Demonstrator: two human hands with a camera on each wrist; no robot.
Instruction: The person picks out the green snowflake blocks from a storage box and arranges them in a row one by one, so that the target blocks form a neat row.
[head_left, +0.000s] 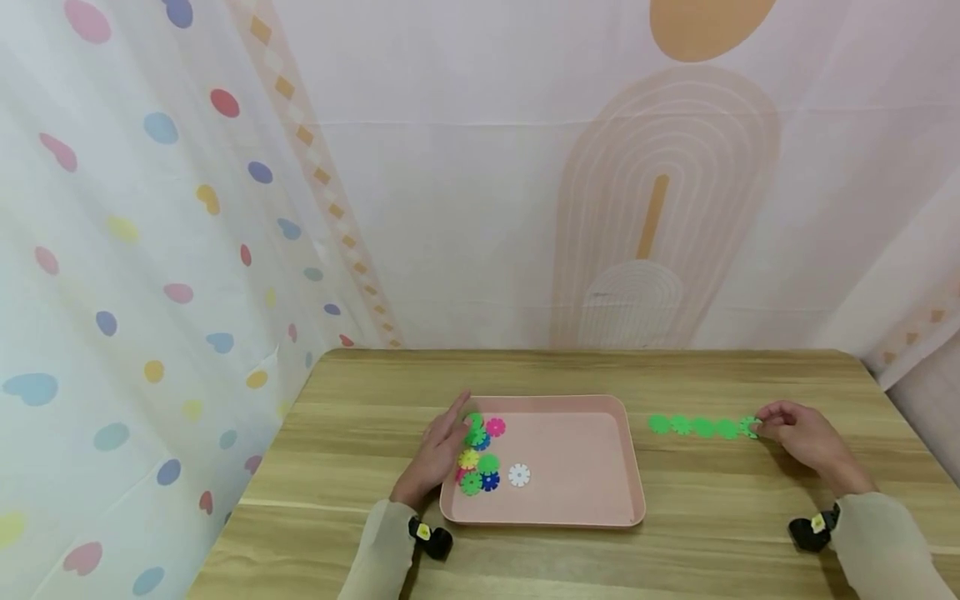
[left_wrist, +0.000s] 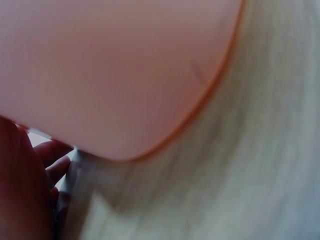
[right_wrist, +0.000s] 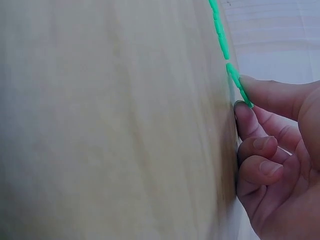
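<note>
My right hand (head_left: 806, 435) pinches a green notched flower disc (head_left: 749, 427) between thumb and forefinger, low over the table. In the right wrist view this green disc (right_wrist: 239, 85) is seen nearly edge-on, tilted, with the other fingers curled below. It stands at the right end of a row of several green discs (head_left: 703, 427). My left hand (head_left: 437, 454) rests at the left rim of a pink tray (head_left: 577, 467), fingers mostly straight. Beside it in the tray lie green, blue, yellow and pink discs, among them a pink flower disc (head_left: 496, 427). A white disc (head_left: 519, 475) lies apart.
The wooden table (head_left: 720, 533) carries the tray near its middle, with the green row to the tray's right. Behind it hangs a patterned curtain (head_left: 465, 208), and a dotted one (head_left: 180, 333) hangs at the left. Each wrist wears a small black camera (head_left: 810, 532).
</note>
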